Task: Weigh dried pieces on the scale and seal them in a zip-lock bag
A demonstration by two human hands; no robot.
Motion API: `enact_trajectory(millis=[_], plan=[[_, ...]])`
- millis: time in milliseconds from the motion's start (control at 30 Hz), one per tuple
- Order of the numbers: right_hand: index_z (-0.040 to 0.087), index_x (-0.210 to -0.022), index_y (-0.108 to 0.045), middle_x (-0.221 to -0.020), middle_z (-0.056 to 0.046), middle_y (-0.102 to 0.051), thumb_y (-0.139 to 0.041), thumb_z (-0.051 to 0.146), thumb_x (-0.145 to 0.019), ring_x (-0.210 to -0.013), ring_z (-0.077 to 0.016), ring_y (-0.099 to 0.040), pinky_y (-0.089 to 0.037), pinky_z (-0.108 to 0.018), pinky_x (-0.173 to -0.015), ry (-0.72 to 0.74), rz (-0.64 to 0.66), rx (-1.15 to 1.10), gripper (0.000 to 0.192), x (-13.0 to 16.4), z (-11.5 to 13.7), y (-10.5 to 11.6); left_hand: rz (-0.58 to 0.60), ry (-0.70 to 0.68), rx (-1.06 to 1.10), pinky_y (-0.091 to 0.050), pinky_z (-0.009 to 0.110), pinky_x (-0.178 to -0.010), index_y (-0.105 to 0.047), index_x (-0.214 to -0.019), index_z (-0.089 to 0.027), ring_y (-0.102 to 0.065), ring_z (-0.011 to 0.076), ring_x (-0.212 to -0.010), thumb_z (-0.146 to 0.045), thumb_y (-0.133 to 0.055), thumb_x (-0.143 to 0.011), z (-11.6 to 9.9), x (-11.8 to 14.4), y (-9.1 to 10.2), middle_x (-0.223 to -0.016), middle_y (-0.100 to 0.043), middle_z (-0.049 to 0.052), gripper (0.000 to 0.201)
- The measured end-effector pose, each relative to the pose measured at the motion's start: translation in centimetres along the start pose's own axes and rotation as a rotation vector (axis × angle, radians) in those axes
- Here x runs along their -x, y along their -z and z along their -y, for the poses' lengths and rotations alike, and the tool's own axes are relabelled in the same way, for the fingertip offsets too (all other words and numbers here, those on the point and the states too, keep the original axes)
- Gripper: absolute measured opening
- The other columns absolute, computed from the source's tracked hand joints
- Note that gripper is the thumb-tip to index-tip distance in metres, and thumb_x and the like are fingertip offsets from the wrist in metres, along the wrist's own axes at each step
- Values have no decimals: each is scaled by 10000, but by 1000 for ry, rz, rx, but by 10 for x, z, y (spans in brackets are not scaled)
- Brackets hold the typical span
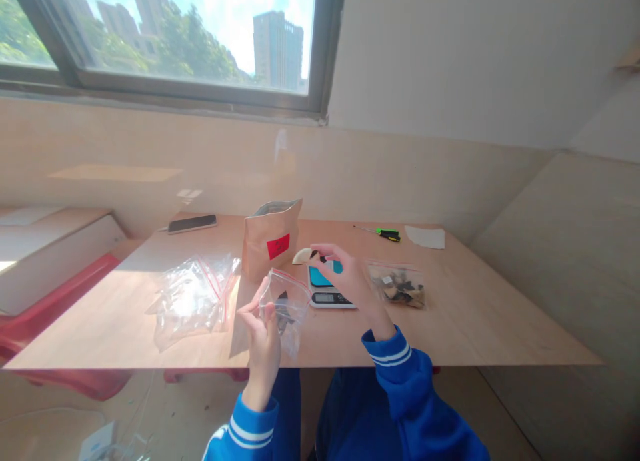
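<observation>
"Blue sleeves [253,424] with white stripes come closest, below the scale [334,300]. What's the biggest thing past them?"

"Table [480,314], spreading out on every side of the scale. Then loose clear bags [187,301] with red seals, well to the scale's left."

"And the brown pouch [257,251]?"

"Upright and open-topped, just behind and left of the scale. Its red label [278,246] bears a dark mark I can't read."

"Right of the scale?"

"Filled bag [404,293], lying with dark bits inside and a small white tag [387,280], too small to read. The scale's display [325,298] is also unreadable."

"Where are the hands?"

"Left hand [263,328], just left of the scale: thumb and fingers pinch a small bag [295,291] with dark bits in it. Right hand [346,271], above the scale's blue top [320,279]: thumb and fingertips pinch a dark piece [315,254]."

"Anything smaller behind?"

"Phone [193,224], behind the scale, far left; paper [426,237] and two screwdrivers [389,234], behind it to the right."
</observation>
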State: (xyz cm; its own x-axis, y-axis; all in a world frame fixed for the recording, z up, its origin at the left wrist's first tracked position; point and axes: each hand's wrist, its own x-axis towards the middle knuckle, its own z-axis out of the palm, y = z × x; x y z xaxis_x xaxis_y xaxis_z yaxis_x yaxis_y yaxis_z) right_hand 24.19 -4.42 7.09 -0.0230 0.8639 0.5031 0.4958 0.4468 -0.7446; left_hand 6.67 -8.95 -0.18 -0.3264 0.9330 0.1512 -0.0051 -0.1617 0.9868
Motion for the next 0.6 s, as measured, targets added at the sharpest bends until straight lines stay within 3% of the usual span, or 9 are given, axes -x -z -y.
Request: enact_trajectory(millis=[100,233,400,600], plan=[[262,-1178,-637,-1229,-37,-662,-564,328,-895,-1127,-172,-600,-472,-319,-948,41,142,-79,300,0,10,1,15,-31,42,-394,460,-1063,-392,-971,-242,-508,230,-1283,-429,-507,-899,1,-1,1,-1357,-555,135,231],[224,-1179,-626,-1231,-65,-650,-460,302,-939,-1124,-166,-604,-484,-313,-942,-54,51,97,302,-12,-27,-5,15,-75,76,-385,440,-1074,-375,-951,-248,-491,224,-1304,-430,-507,-900,5,-2,3,-1346,-565,139,231],[177,-1140,-639,-1219,-127,-654,-584,200,-834,-1172,-240,-574,-405,-411,-1027,-162,33,346,312,-26,-86,-24,-25,-57,3,-386,469,-1067,-404,-975,-237,-517,257,-1270,-467,-535,-874,9,-6,7,-1236,-620,151,283],[158,-1004,-676,-1108,-152,-696,-626,118,-776,-1113,-296,-582,-357,-474,-1005,-221,4,426,237,-24,-99,-38,-32,-25,-28,-390,469,-1045,-378,-973,-235,-537,259,-1220,-513,-486,-888,11,-7,10,-1349,-531,177,311]])
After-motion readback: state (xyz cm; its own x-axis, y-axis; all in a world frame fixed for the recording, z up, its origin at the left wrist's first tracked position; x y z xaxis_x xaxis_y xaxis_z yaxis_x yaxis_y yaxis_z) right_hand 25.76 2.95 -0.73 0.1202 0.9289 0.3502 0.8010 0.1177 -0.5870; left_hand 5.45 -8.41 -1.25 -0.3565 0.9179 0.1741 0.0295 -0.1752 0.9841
